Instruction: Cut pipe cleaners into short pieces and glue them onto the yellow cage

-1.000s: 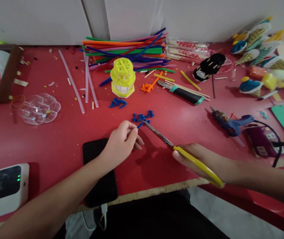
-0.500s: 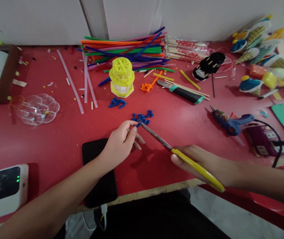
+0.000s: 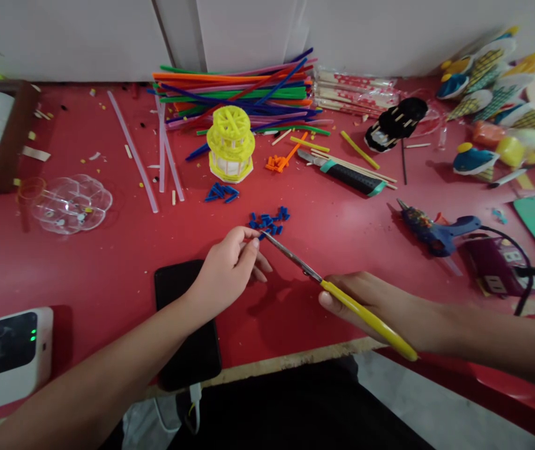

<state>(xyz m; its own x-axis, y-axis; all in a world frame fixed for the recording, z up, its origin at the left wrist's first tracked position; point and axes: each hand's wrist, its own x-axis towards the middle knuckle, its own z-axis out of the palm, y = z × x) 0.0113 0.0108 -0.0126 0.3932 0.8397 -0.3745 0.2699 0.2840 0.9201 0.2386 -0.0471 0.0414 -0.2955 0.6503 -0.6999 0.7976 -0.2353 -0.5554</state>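
Between the thumb and forefinger of my left hand (image 3: 232,265) a short blue pipe cleaner piece (image 3: 262,236) is pinched, mostly hidden by the fingers. My right hand (image 3: 375,303) is closed round the yellow handle of a pair of scissors (image 3: 314,275). The scissor tips meet the blue piece at my left fingertips, and the blades look nearly together. Just beyond them lies a small heap of cut blue pieces (image 3: 270,220). Longer blue pieces (image 3: 221,192) sit farther back, by a yellow tiered tower model (image 3: 230,145).
A black phone (image 3: 187,350) lies under my left wrist. Behind are bundled pipe cleaners (image 3: 234,94), orange bits (image 3: 275,164) and a utility knife (image 3: 352,178). A glue gun (image 3: 439,228) and purple power block (image 3: 497,265) with a cord are at right; a clear tray (image 3: 73,203) is at left.
The scissor tips and my right hand have shifted very slightly left, and the blades look a little more closed at the blue piece. My left hand keeps its pinch.
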